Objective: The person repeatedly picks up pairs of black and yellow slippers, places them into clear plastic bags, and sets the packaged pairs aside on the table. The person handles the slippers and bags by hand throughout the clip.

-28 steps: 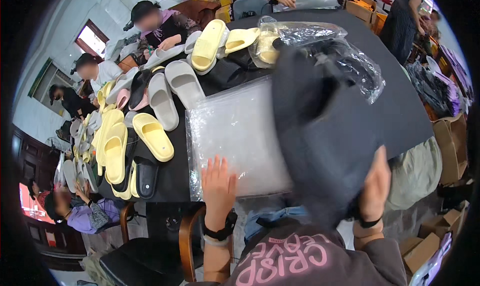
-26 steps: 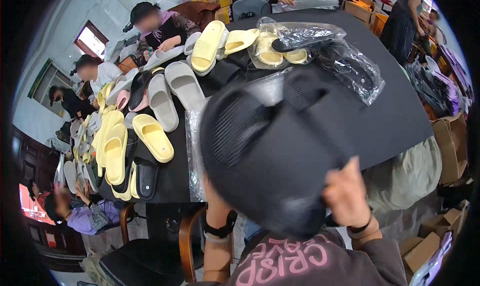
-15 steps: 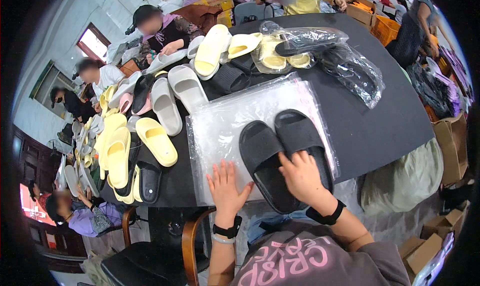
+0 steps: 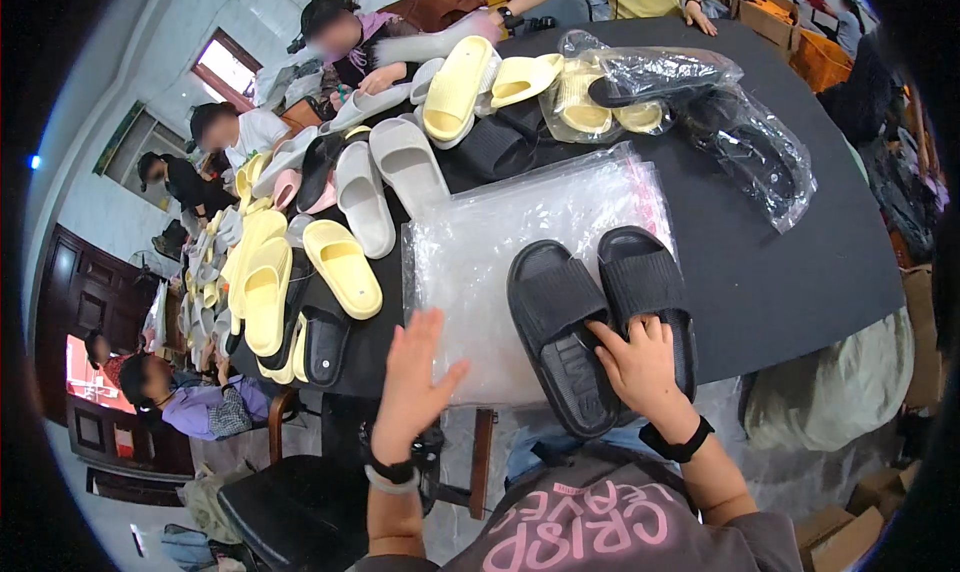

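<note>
A pair of black slide slippers [image 4: 563,322] lies side by side on a stack of clear plastic bags [image 4: 465,262] at the table's front edge. My right hand [image 4: 645,367] is at the slippers, its thumb at the left one's strap opening and its fingers curled in at the right one's. The fingertips are hidden under the straps. My left hand [image 4: 415,387] is raised, with fingers stretched out and thumb apart, near the bags' front left corner. It holds nothing.
Yellow slippers [image 4: 343,269], grey slippers [image 4: 410,167] and black ones crowd the black table's [image 4: 770,292] left side. Bagged slippers [image 4: 750,152] lie at the far right. Several people sit or stand around the table. A chair [image 4: 290,507] stands at lower left.
My left hand has lifted off the bags and moved left. My right hand's fingers have gone into the slippers' openings, and the two slippers lie slightly farther apart. The view has shifted.
</note>
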`<state>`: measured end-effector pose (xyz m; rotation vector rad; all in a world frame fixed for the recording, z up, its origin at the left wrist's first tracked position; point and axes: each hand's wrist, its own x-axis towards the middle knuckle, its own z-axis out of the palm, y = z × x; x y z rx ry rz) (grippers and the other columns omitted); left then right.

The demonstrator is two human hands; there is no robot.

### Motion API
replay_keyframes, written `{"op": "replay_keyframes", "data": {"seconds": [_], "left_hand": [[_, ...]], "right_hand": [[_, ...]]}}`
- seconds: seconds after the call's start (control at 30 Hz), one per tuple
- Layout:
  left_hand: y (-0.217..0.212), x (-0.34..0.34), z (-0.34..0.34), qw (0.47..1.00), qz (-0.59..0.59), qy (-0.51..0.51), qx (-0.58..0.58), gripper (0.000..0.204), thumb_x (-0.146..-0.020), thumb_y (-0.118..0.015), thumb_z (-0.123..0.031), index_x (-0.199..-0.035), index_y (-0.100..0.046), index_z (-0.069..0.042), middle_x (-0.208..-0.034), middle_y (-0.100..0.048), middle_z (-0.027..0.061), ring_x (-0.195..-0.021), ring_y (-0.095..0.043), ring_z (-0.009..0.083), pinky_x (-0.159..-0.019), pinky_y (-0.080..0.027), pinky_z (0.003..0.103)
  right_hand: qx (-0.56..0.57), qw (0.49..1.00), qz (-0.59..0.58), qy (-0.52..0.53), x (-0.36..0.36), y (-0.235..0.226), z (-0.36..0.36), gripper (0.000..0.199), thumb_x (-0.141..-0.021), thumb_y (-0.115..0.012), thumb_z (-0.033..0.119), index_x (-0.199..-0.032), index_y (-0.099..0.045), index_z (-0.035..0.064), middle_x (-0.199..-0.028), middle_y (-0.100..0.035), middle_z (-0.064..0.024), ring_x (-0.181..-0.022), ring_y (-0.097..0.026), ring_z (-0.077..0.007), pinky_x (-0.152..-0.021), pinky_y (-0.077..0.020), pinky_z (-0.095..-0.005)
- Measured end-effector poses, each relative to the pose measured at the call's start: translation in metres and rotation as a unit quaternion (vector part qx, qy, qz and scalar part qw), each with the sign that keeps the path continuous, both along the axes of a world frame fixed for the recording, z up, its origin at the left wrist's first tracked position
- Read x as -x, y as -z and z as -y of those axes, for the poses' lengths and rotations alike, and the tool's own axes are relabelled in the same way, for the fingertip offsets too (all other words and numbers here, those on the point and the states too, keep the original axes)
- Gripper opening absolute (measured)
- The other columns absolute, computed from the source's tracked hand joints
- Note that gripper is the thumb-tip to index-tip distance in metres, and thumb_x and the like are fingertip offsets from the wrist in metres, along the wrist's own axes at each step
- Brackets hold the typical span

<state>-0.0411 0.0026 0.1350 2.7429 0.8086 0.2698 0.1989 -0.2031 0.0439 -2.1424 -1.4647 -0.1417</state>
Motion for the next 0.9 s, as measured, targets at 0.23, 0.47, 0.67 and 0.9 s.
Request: {"op": "replay_keyframes", "data": {"seconds": [0.23, 0.47, 0.67, 0.9], "left_hand": [[0.026, -0.057, -0.082, 0.988, 0.148, 0.021, 0.029, 0.062, -0.095, -0.061, -0.022, -0.150, -0.039, -0.002, -0.152, -0.041, 0.0238, -0.141, -0.039, 0.0406, -0.117, -0.029, 0.049], [0.084, -0.120, -0.083, 0.976, -0.097, 0.076, -0.177, 0.064, -0.100, -0.052, -0.037, -0.157, -0.030, -0.018, -0.162, -0.027, 0.0170, -0.149, -0.024, 0.0399, -0.116, -0.017, 0.066], [0.101, -0.126, -0.101, 0.979, -0.160, 0.025, -0.124, 0.064, -0.100, -0.049, -0.038, -0.158, -0.028, -0.019, -0.163, -0.026, 0.0130, -0.150, -0.023, 0.0393, -0.115, -0.015, 0.069], [0.067, -0.085, -0.068, 0.995, -0.045, 0.039, -0.080, 0.066, -0.100, -0.050, -0.042, -0.153, -0.035, -0.005, -0.160, -0.032, 0.0168, -0.150, -0.025, 0.0371, -0.119, -0.013, 0.060]], "right_hand": [[-0.018, 1.000, -0.001, 0.005, 0.001, 0.000, 0.000, 0.034, -0.091, -0.063, 0.029, -0.124, -0.065, 0.0204, -0.104, -0.060, -0.0145, -0.103, -0.053, -0.0316, -0.084, -0.0378, -0.0426], [-0.021, 1.000, -0.015, 0.000, -0.002, 0.000, 0.003, 0.035, -0.089, -0.065, 0.029, -0.123, -0.066, 0.0200, -0.106, -0.061, -0.0132, -0.105, -0.053, -0.0305, -0.085, -0.0383, -0.0425], [-0.044, 0.999, -0.024, -0.001, -0.003, 0.000, 0.002, 0.035, -0.088, -0.066, 0.028, -0.123, -0.066, 0.0197, -0.107, -0.062, -0.0132, -0.105, -0.054, -0.0303, -0.085, -0.0389, -0.0425], [-0.055, 0.998, -0.016, 0.001, -0.003, 0.006, 0.001, 0.037, -0.087, -0.067, 0.028, -0.123, -0.066, 0.0184, -0.107, -0.063, -0.0132, -0.105, -0.055, -0.0301, -0.084, -0.0397, -0.0426]]}}
